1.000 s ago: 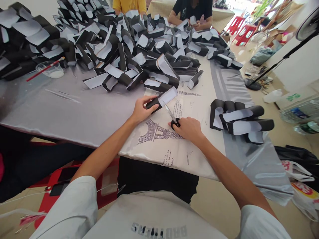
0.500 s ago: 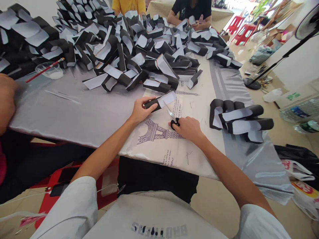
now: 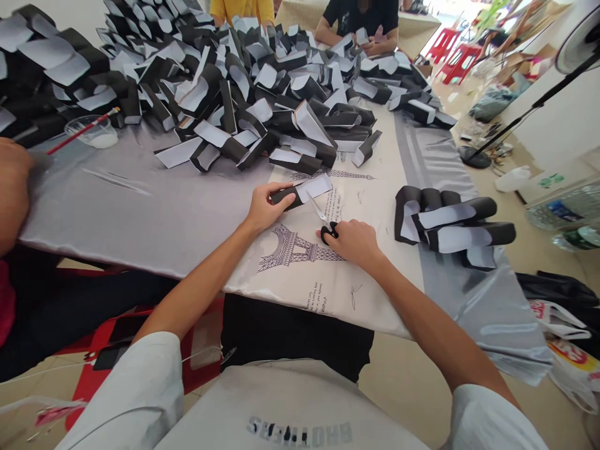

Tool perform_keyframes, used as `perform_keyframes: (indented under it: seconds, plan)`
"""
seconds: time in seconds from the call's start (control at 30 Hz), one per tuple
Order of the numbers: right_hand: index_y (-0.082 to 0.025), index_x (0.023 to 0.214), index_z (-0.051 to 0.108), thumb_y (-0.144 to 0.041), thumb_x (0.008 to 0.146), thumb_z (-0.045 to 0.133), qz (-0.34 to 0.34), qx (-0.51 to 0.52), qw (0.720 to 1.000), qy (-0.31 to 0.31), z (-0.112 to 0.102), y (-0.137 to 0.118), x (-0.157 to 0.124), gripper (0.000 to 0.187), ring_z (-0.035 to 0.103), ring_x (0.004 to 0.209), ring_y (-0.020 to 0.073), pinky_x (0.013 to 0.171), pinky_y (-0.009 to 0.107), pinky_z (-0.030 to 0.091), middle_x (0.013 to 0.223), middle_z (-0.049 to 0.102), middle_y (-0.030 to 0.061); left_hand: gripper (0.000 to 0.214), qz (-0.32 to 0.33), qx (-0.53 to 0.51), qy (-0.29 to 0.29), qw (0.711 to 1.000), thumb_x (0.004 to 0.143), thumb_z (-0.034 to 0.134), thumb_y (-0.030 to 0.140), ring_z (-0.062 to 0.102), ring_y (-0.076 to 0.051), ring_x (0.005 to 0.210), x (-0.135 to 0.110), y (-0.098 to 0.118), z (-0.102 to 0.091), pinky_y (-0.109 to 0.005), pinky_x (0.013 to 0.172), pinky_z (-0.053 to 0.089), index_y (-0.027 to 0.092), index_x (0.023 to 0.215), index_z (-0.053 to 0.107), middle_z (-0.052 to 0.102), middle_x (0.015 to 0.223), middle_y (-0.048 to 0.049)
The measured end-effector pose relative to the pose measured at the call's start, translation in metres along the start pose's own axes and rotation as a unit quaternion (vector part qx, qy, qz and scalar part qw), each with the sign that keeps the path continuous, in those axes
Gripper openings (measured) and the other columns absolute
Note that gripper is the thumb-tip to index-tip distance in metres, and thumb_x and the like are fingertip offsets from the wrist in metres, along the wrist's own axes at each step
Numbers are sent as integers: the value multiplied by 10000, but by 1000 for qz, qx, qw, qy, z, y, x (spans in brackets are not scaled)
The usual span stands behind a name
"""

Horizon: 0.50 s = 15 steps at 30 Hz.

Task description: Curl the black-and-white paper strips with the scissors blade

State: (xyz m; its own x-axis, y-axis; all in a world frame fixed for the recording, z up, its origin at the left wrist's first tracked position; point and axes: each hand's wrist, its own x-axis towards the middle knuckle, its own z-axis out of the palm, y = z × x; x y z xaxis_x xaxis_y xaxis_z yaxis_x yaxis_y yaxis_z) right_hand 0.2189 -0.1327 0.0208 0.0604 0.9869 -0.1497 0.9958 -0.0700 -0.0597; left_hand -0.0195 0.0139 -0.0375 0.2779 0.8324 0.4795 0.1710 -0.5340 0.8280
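Note:
My left hand (image 3: 265,206) grips a folded black and white paper piece (image 3: 302,190) flat against the pale cloth printed with an Eiffel Tower (image 3: 300,250). In my right hand (image 3: 354,242) is a small pair of black-handled scissors (image 3: 324,222), blades pointing up-left and touching the piece's white flap. A stack of similar black and white pieces (image 3: 450,225) lies just right of my right hand.
A big heap of black and white folded pieces (image 3: 225,81) covers the table's far half. A clear cup with a red brush (image 3: 91,130) stands far left. Another person's arm (image 3: 12,187) rests at the left edge; two people (image 3: 360,22) sit across. A fan stand (image 3: 520,119) is at the right.
The paper piece in my left hand has tipped down flatter toward the cloth. Another person's arm has come into view at the left edge.

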Motion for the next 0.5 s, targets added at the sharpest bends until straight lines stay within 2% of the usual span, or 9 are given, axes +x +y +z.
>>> perform_keyframes:
  seconds: [0.3,0.5]
  plan:
    - [-200,939,818,-755,1101,417,-4,1,1000,-5,0,0,-1,704,731,827,282,673,346,374,901,779,139,375,8,6,8,1000,940,836,525,805,-308,1087,1,4,-1,-497,958,677,270,1208,891,865,1202,-87]
    - [-188,942,817,-670,1128,423,1,3,1000,-9,0,0,0,650,730,838,282,676,336,378,904,776,152,404,-3,4,7,1000,940,828,559,806,-307,1067,0,4,-2,-489,928,682,267,1214,886,867,1204,-83]
